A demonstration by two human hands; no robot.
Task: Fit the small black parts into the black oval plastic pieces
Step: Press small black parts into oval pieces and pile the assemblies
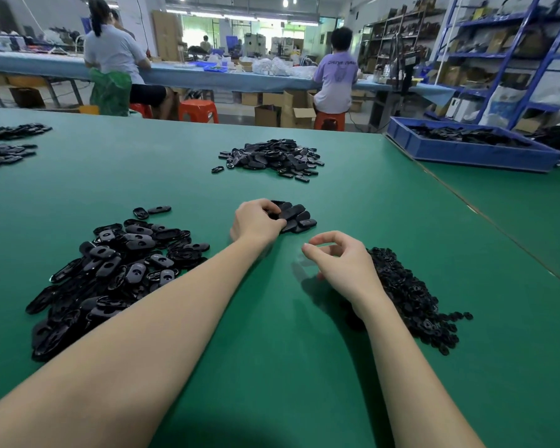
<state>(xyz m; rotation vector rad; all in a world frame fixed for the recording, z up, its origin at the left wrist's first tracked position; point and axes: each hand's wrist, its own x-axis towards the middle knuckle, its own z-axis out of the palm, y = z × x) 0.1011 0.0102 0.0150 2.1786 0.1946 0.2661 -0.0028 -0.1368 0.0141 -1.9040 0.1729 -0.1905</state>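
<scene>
Small stack of oval pieces (293,216) sits mid-bench (272,318), left hand (256,221) curled on its near edge, gripping one. Right hand (340,260) hovers loose, thumb and forefinger nearly pinched, holding nothing I can see, just beside the small parts pile (411,299).

The left hand's (256,221) fingertips are hidden among a small stack of black oval plastic pieces (296,218) (grip unclear); far-left black piles (0,155) are cropped.
</scene>
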